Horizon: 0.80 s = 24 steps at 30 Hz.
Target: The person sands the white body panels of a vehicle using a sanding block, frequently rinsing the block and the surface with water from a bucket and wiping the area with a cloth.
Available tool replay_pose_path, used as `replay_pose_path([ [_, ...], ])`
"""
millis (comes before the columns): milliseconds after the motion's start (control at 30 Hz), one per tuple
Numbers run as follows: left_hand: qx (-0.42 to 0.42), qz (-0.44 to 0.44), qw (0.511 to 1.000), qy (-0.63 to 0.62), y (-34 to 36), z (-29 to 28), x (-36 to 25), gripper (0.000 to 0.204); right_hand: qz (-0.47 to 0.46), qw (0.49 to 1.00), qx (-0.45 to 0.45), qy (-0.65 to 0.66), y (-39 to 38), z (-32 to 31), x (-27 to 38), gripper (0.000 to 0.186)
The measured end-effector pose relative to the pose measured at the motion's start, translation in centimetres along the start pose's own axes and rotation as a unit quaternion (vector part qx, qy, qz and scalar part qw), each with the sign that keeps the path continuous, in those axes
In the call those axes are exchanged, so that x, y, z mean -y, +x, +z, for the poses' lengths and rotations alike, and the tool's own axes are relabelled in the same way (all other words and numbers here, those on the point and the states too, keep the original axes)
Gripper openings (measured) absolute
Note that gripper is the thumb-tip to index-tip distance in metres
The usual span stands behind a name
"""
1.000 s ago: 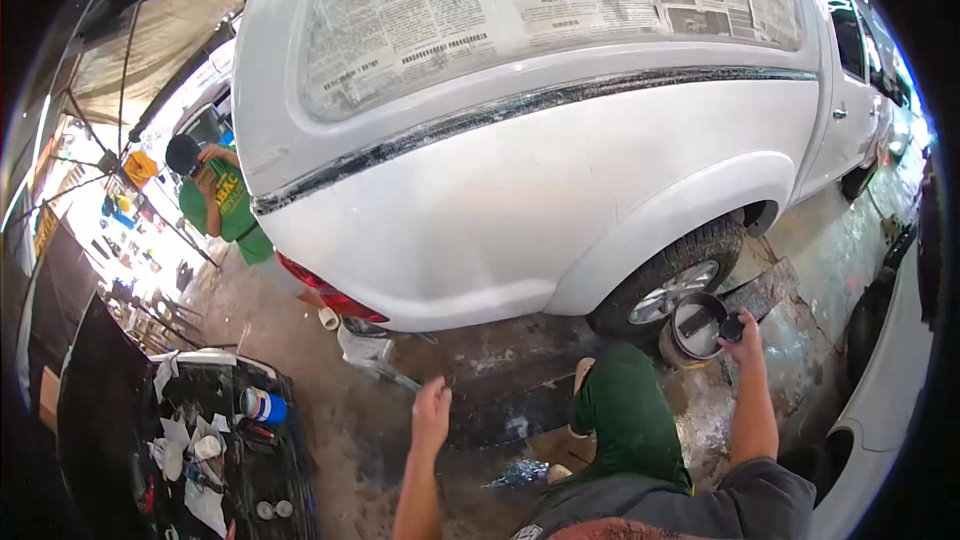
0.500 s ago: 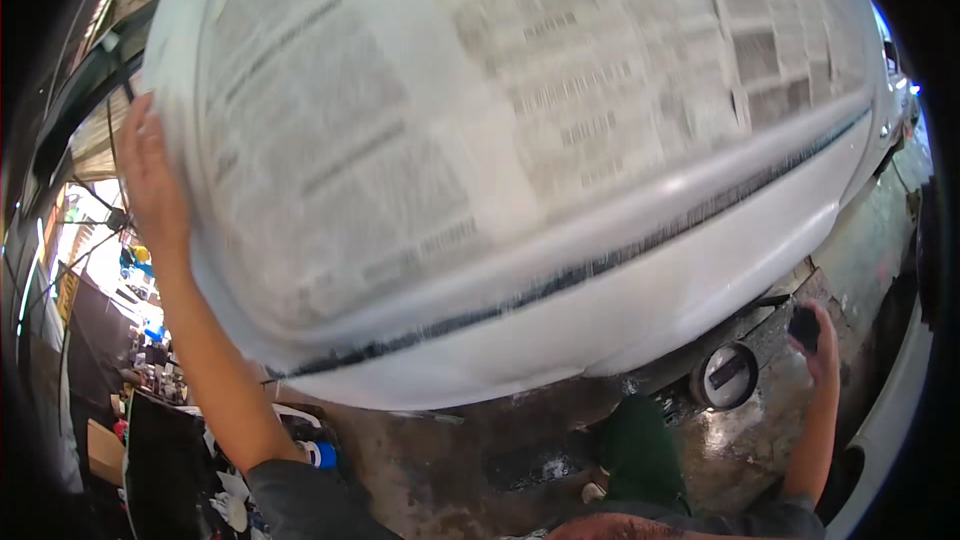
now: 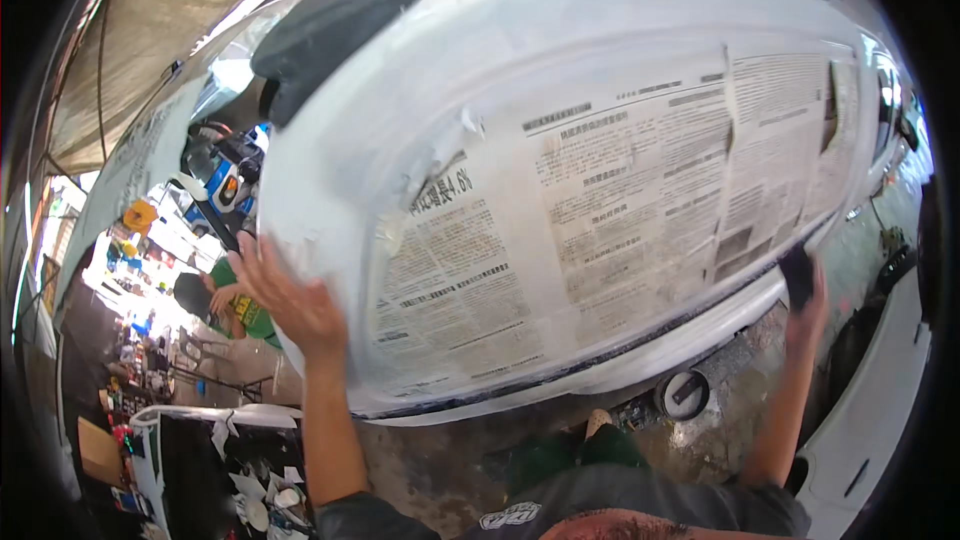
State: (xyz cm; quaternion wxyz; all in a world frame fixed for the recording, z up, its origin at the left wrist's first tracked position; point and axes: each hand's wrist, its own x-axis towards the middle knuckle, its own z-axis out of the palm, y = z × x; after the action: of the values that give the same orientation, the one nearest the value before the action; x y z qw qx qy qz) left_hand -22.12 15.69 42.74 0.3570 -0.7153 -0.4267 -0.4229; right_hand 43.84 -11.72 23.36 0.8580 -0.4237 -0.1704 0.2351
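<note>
Over the last 0.5 s the right hand (image 3: 812, 305) has risen from beside the round dark bucket (image 3: 660, 396) and now overlaps the lower front end of the white, rounded vehicle canopy (image 3: 420, 60), which puts the dark, flat handheld block (image 3: 797, 278) level with the bodywork, a position I judge suited to work on its surface. That hand grips the block; whether block and canopy touch cannot be told. The left hand (image 3: 297, 302) is up at the canopy's rear edge, fingers spread and apparently gripping nothing, though blur hides whether it presses there. The bucket stands on the wet floor below, with 1 dark bar (image 3: 690, 387) lying across its mouth or inside it. As for writing, the printed newspaper sheets (image 3: 620, 180) over the canopy's side carry dense rows of dark characters under bolder headings, the green shirt (image 3: 258, 322) of a co-worker shows yellow lettering, and the dark grey shirt (image 3: 610, 490) of the person bears a pale printed mark; no badge can be made out on the canopy.
</note>
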Motion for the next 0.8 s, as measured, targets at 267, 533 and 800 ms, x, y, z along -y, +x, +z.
replay_pose_path([
  [267, 0.041, -0.023, 0.995, -0.091, -0.3, -2.4, 1.3, 0.074, -0.492, 0.717, 0.333, -0.364, -8.7, 48.5, 0.9, 0.054],
  [533, 0.105, 0.09, 0.983, -0.125, 0.0, -4.2, 6.2, 0.078, -0.462, 0.656, 0.273, -0.531, -1.2, 45.8, 4.6, 0.058],
  [800, 0.127, 0.126, 0.972, -0.149, -0.6, -2.4, 6.9, 0.085, -0.551, 0.623, 0.31, -0.46, -14.6, 54.6, -2.9, 0.052],
])
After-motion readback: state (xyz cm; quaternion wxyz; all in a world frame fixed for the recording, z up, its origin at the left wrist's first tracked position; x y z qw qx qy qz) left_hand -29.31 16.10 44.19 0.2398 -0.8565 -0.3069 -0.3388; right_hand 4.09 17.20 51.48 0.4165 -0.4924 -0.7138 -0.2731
